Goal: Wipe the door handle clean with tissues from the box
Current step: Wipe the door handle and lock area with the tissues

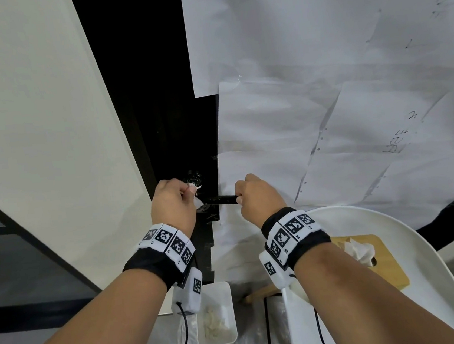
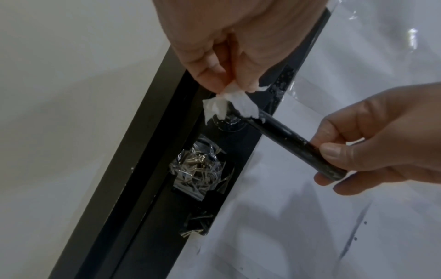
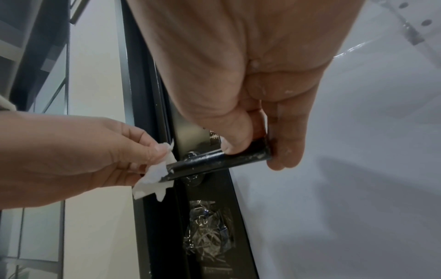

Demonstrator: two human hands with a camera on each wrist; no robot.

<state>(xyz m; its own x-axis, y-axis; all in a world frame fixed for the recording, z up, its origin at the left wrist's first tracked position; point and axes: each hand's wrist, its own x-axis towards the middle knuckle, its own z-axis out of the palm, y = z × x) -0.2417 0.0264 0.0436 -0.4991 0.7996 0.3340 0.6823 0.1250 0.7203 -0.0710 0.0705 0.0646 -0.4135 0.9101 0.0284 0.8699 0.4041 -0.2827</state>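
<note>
- Black lever door handle sits at centre of the head view, long axis horizontal, free end pointing toward frame right; pale smears and specks show along its barrel in both wrist views.
- Right hand: thumb and fingers curled round the handle's free end, gripping it.
- Left hand: thumb and fingertips pinch a crumpled white tissue against the handle's root end, next to its round rosette; the tissue drapes over the bar there.
- Door edge is a dark strip running lower left to upper right in the left wrist view; crinkled clear tape covers a patch below the handle.
- White paper sheets cover the door face, upper right of the head view.
- Lower right: wooden tissue box on a white chair, a tissue sticking out.
- Lower centre: white bin holding used tissues.
- Pale wall fills the upper left.
</note>
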